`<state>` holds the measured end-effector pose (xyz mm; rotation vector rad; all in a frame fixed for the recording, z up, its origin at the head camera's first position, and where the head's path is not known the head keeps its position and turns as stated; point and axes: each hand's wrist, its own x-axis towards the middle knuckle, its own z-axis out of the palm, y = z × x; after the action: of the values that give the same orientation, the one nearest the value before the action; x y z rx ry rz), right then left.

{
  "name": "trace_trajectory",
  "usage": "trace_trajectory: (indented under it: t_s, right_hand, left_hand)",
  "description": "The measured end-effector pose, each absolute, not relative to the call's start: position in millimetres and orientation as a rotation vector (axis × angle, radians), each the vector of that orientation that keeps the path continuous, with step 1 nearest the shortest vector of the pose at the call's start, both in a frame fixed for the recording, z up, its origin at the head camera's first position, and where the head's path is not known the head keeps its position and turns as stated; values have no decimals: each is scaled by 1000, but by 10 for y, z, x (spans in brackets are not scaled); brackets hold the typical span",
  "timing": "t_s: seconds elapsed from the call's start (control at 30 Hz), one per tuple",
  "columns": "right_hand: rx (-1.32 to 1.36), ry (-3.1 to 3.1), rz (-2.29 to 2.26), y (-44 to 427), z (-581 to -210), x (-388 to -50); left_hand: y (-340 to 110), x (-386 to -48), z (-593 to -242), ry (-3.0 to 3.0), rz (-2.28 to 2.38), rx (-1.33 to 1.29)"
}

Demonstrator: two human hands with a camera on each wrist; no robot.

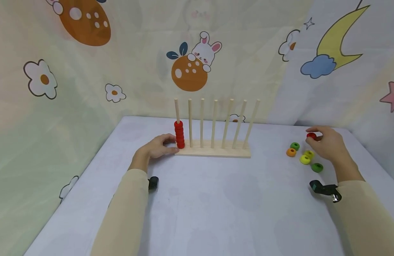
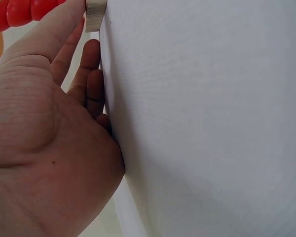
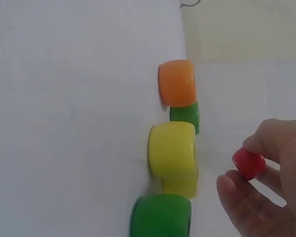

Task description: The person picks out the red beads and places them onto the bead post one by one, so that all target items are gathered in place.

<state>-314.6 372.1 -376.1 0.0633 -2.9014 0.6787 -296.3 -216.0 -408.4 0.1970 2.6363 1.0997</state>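
A wooden peg stand (image 1: 213, 153) with a row of upright pegs sits toward the back of the table. Red beads (image 1: 179, 135) are stacked on its leftmost peg. My left hand (image 1: 156, 146) holds the stand's left end, thumb at the front edge and fingers behind. In the left wrist view, the thumb reaches the base's corner (image 2: 95, 17), while the fingertips are partly hidden. Over at the right, my right hand (image 1: 328, 142) pinches a single red bead (image 3: 248, 163) between thumb and fingers, above the tabletop.
Near the right hand lie loose beads: an orange bead (image 1: 291, 152), yellow beads (image 1: 305, 159) and green beads (image 1: 317, 168). A patterned cloth (image 1: 145, 71) hangs behind the white-covered table (image 1: 216, 206). The other pegs (image 1: 214, 124) stand bare.
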Motion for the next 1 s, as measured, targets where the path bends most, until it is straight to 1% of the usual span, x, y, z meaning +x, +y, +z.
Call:
trace_trajectory:
  t_s: [0.43,0.7,1.0]
  right_hand:
    - [71,-2877,695,3660,-3655,-3009]
    - [159,-2819,763,3517,-3619,-2999]
    - [234,-2726,799,3446,-3577,-2867]
  left_hand:
    - [-2171,-2946,-4090,2626,1095,205]
    - [-2224,-2940,-4059,2647,1097,229]
    - [-2158,-2959,-4083,2630,1102,223]
